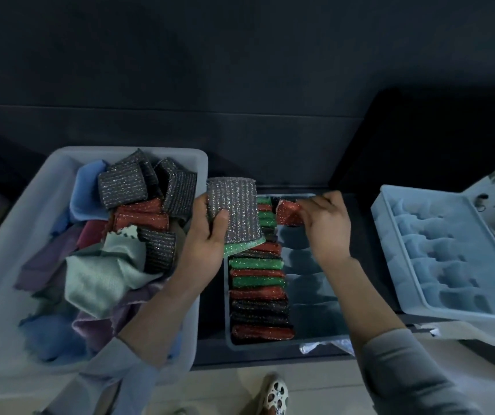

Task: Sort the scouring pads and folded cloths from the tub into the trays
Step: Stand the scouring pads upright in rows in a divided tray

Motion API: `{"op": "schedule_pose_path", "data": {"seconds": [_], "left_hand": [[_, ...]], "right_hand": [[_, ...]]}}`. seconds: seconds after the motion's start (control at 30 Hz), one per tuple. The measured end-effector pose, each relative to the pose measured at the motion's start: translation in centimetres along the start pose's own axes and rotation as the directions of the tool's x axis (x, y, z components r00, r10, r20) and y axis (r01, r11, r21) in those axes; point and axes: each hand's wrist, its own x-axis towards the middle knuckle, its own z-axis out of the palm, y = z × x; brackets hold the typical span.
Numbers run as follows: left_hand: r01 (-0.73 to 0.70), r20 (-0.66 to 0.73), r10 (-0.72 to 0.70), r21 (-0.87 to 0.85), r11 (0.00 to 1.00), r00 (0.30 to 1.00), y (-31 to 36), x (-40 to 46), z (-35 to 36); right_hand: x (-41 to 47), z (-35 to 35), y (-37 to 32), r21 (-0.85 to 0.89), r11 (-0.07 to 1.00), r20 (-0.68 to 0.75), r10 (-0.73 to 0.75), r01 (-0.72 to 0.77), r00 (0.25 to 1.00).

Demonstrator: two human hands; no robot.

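Observation:
A grey tub [180,157] on the left holds several glittery dark and red scouring pads [126,191] and loose cloths [102,274]. My left hand [207,235] grips a small stack of pads, a grey pad [234,211] on top and a green one beneath, between the tub and the middle tray. My right hand [324,223] pinches a red pad [288,212] over the far end of the middle tray [324,336]. That tray's left column is packed with a row of red, green and dark pads [258,289]; its right column shows bare compartments.
A second light blue compartment tray [449,253] lies tilted at the right, nothing in its slots. A crumpled plastic wrapper [330,345] sits at the middle tray's near edge. A sandalled foot [273,393] shows on the floor below. A dark wall runs behind everything.

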Motion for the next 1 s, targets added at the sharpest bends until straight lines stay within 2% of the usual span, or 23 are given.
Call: {"op": "schedule_pose_path", "data": {"seconds": [0.17, 0.3, 0.43, 0.53, 0.6, 0.67, 0.7, 0.77, 0.8, 0.9, 0.93, 1.0], "left_hand": [[-0.040, 0.011, 0.041, -0.005, 0.999, 0.999, 0.3, -0.1, 0.0], [-0.077, 0.038, 0.078, -0.036, 0.996, 0.996, 0.9, -0.2, 0.1], [-0.079, 0.020, 0.079, -0.033, 0.996, 0.997, 0.3, -0.1, 0.2], [-0.104, 0.048, 0.107, -0.055, 0.993, 0.993, 0.1, -0.1, 0.2], [-0.100, 0.089, 0.105, -0.058, 0.993, 0.990, 0.3, -0.2, 0.2], [-0.100, 0.111, 0.108, -0.072, 0.992, 0.988, 0.5, -0.4, 0.3], [-0.098, 0.112, 0.105, -0.072, 0.993, 0.988, 0.6, -0.4, 0.4], [-0.088, 0.128, 0.096, -0.067, 0.994, 0.987, 0.8, -0.7, 0.9], [-0.077, 0.149, 0.085, -0.061, 0.995, 0.985, 0.8, -0.8, 1.2], [-0.058, 0.193, 0.072, -0.078, 0.995, 0.979, 0.8, -1.2, 2.0], [-0.060, 0.197, 0.078, -0.095, 0.994, 0.977, 0.8, -1.4, 2.2], [-0.085, 0.186, 0.101, -0.096, 0.992, 0.977, 0.7, -1.6, 2.1]], "right_hand": [[0.2, 0.8, -0.5, -0.019, 0.997, -0.064, -0.076, 0.074, 0.995], [-1.2, 1.8, -0.2, -0.014, 0.999, 0.140, -0.032, 0.034, 0.990], [-1.0, 1.2, -0.8, 0.016, 0.998, 0.236, 0.051, -0.056, 0.971], [-1.6, 1.2, -1.1, 0.041, 0.998, 0.242, 0.028, -0.039, 0.970], [-1.7, 0.7, -1.6, 0.083, 0.991, 0.217, 0.082, -0.103, 0.973], [-1.6, -1.0, -3.0, 0.262, 0.943, 0.116, 0.179, -0.204, 0.977], [-1.5, -2.4, -4.0, 0.409, 0.866, 0.137, 0.254, -0.288, 0.957], [-1.4, -5.1, -6.0, 0.640, 0.581, 0.356, 0.356, -0.503, 0.864], [-1.5, -5.9, -6.7, 0.675, 0.462, 0.457, 0.350, -0.575, 0.818], [-2.6, -6.5, -7.7, 0.667, 0.307, 0.604, 0.309, -0.679, 0.734], [-2.9, -6.6, -7.7, 0.675, 0.200, 0.644, 0.310, -0.710, 0.699], [-3.3, -7.1, -7.0, 0.682, -0.130, 0.714, 0.331, -0.720, 0.617]]}}
